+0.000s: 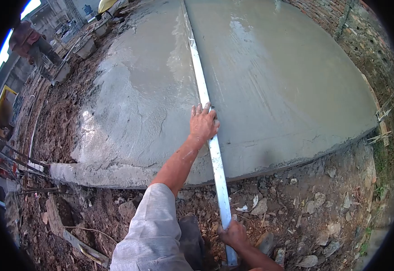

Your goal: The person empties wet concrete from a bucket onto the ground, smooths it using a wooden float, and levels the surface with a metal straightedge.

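Observation:
A long, straight metal screed bar (200, 77) lies across the wet grey concrete slab (287, 86), running from the far side to beyond the near edge. My left hand (203, 123), specked with cement, is closed over the bar's middle with the fingers bent across it. Nearer my body, my right hand (234, 235) grips the bar's lower part, past the slab's front edge. Beneath that hand the bar's end reaches down over the rubble. Wet cement coats the bar's far part. Right of the bar the concrete looks smoother and more watery; on the left it is rougher.
Broken stones and dirt (310, 212) cover the ground before the slab. A wooden plank (86, 250) lies at lower left. Another person (34, 47) stands at upper left beside a trough (62, 72). A brick wall (314, 13) borders the far right.

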{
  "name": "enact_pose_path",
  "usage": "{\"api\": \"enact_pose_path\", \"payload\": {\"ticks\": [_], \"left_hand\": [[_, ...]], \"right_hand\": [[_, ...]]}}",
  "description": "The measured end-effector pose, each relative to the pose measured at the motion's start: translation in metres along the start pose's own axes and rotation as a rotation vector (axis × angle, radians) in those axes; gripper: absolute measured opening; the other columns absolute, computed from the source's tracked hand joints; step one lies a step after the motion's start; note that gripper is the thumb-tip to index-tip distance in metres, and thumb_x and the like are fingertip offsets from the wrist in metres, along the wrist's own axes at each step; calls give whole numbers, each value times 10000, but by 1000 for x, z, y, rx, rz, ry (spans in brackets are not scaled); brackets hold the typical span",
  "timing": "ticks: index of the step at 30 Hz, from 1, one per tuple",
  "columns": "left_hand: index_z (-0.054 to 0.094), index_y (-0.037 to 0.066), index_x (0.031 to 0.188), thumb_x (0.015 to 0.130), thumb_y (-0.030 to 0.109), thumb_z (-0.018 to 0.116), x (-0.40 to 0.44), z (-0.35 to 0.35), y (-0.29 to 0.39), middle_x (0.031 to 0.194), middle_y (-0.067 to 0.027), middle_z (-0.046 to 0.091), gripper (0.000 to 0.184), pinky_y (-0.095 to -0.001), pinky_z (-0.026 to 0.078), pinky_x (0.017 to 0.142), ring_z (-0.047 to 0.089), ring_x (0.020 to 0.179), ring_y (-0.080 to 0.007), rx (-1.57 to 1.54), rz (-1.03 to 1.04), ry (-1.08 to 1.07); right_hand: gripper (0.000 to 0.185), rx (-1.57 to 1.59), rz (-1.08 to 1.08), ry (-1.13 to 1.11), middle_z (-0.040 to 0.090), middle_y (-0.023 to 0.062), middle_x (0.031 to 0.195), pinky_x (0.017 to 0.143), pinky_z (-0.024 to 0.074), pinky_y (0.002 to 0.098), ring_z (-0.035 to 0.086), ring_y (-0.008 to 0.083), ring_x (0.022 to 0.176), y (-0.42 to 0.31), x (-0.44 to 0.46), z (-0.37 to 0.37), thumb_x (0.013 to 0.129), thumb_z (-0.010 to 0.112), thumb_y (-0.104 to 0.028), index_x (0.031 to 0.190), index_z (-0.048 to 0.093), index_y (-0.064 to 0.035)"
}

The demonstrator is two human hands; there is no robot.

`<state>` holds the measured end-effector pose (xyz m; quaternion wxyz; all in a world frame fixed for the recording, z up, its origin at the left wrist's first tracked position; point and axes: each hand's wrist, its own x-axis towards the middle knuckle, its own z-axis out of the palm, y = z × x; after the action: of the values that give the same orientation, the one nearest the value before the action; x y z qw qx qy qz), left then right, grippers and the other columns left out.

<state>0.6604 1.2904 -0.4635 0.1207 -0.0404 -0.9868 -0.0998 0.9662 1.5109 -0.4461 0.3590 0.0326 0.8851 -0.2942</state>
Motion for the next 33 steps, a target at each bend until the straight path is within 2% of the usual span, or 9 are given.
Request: {"api": "enact_pose_path", "payload": {"ticks": [2,7,10,15,18,21,24,30,33], "left_hand": [[661,105,1015,780,272,625,12,5,-8,1406,-142,477,291,-553,232,1122,418,1301,-409,-1,-11,44],[657,110,1012,771,275,630,-8,-4,-3,1408,-138,476,293,-568,207,1127,366,1344,-389,-17,9,-16],[665,143,983,763,280,644,-11,-5,-1,1420,-118,466,260,-575,193,1129,345,1358,-389,10,13,-39],[647,121,993,771,278,638,15,10,-17,1434,-102,461,271,-580,159,1141,323,1377,-379,-11,-12,17],[652,132,991,774,274,640,-1,0,-12,1429,-97,468,260,-578,154,1143,326,1376,-377,-9,3,3],[658,149,977,776,283,649,-3,-5,-14,1432,-91,465,242,-582,149,1142,327,1376,-374,14,-17,-50],[654,140,1006,775,299,659,11,-2,-16,1431,-86,468,281,-583,152,1140,330,1374,-373,13,-19,-30],[645,129,1037,769,320,654,-14,-6,-13,1426,-79,472,329,-592,157,1135,325,1374,-376,29,12,-42],[643,128,1028,760,305,645,-12,-9,-12,1392,-50,513,321,-593,142,1141,319,1391,-309,19,46,-61]], "right_hand": [[484,-1,-130,127,645,280,824,790,514,500,643,449,836,2,15,8,791,632,-347,966,563,98],[594,-87,13,62,653,235,749,745,529,498,651,441,762,4,-2,8,780,650,-346,1069,526,157],[581,-1,61,-63,660,287,946,891,496,466,643,431,947,7,-7,3,805,604,-422,1097,558,79],[539,-59,-2,-31,655,292,941,882,494,484,639,445,927,-15,14,-10,789,603,-368,1090,551,76],[489,-29,1,-29,650,271,814,793,521,485,644,451,832,-11,1,-5,789,612,-351,981,550,94],[472,-11,29,0,648,282,843,804,514,489,638,458,854,1,-1,9,790,612,-353,967,563,82],[479,-51,-69,47,651,279,867,825,505,496,637,451,881,-11,13,-1,790,614,-358,972,571,83],[479,-41,52,-97,657,277,885,847,501,488,639,437,917,-6,-7,-3,783,634,-396,916,594,62],[446,-42,13,-75,659,268,864,840,506,480,647,440,881,-6,-15,-8,776,650,-389,849,611,49]]}}
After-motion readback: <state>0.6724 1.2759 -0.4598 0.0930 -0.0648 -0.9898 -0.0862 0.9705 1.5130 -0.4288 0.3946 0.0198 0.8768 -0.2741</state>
